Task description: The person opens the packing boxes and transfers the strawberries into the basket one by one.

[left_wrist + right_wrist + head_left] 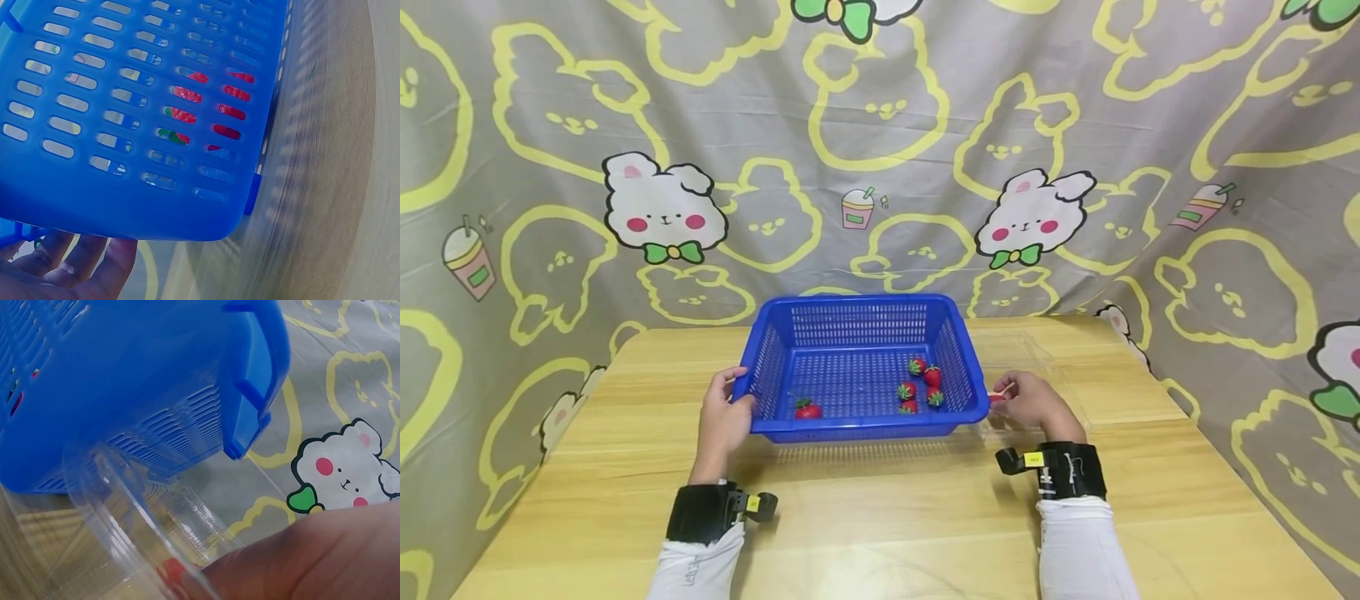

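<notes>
A blue plastic basket (865,423) with slotted sides stands towards the back of the table. Inside it, one strawberry (807,410) lies at the front left and several more, such as a strawberry (932,377), are grouped at the right. My left hand (727,421) grips the basket's left rim, its fingers (115,265) tucked under the edge. Beyond the opposite side, my right hand (1032,404) pinches the edge of a clear plastic container (134,519), which stands close against the basket. Near that thumb shows a small red patch (172,570); what it is I cannot tell.
The light wooden table (880,517) reaches back to a grey patterned curtain (887,125), which also hangs along both sides. Each wrist carries a black strap with a small camera, like the right wrist camera (1015,461).
</notes>
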`<state>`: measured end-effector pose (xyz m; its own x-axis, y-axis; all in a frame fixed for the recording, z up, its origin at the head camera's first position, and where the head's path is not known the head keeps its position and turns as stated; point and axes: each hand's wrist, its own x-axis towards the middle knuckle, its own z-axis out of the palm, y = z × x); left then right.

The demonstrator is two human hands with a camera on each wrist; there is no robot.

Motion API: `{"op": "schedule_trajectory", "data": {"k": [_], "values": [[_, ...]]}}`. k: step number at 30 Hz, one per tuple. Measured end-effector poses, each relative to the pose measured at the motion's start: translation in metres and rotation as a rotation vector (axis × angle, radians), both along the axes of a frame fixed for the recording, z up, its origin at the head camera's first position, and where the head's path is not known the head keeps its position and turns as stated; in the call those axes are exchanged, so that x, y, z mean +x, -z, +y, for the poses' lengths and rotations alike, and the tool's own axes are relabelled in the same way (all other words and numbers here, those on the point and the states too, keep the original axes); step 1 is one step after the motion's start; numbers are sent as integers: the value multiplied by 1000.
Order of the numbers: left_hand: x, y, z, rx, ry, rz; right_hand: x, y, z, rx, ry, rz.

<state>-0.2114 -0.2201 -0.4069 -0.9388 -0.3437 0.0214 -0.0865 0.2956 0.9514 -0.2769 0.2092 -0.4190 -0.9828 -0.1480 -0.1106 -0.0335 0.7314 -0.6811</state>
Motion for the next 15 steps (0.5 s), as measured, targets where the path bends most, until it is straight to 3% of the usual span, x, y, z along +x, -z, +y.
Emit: {"op": "schedule_trajectory", "data": {"k": [15], "values": [[-1,1,0,41,-8,18,1,-6,1,15,13,65]]}}
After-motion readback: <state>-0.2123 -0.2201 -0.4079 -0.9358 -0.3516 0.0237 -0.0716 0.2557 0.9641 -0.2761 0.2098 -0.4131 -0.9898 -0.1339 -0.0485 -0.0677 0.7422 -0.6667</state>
